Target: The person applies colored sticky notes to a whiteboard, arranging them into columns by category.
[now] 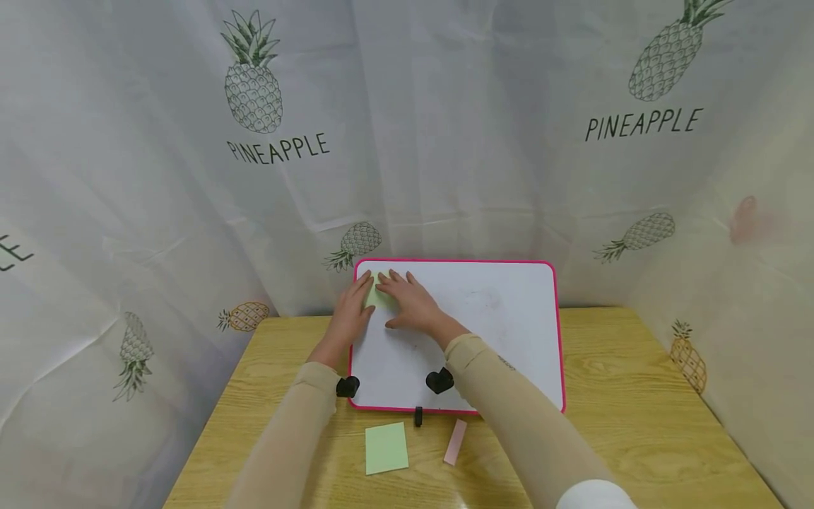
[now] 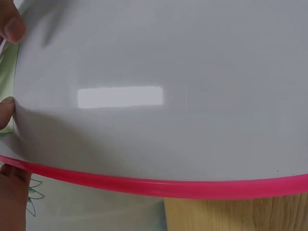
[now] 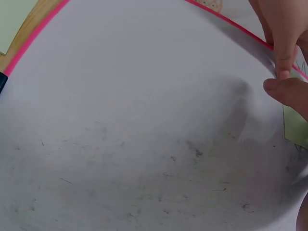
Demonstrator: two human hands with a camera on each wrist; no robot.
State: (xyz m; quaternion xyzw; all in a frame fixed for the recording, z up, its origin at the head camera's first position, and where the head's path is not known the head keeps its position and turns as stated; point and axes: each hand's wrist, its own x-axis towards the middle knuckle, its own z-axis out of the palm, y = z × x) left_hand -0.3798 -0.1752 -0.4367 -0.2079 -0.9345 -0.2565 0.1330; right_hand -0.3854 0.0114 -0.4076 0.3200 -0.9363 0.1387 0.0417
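A light green sticky note [image 1: 376,300] lies on the upper left corner of a whiteboard [image 1: 509,311] with a pink frame. My left hand [image 1: 347,314] reaches along the board's left edge, fingers extended, its thumb [image 2: 6,111] on the note's edge. From the other side, my right hand [image 1: 412,302] touches the note with spread fingers. Both thumbs come close together beside the green note [image 3: 295,126] in the right wrist view. The hands cover parts of the note. Faint dark smudges mark the board's surface.
On the wooden table [image 1: 598,396], a green square of sticky notes [image 1: 386,449] and a pink strip [image 1: 454,442] lie before the board. A small black piece [image 1: 417,416] sits at the board's lower edge. Behind hangs a pineapple-print curtain [image 1: 445,141].
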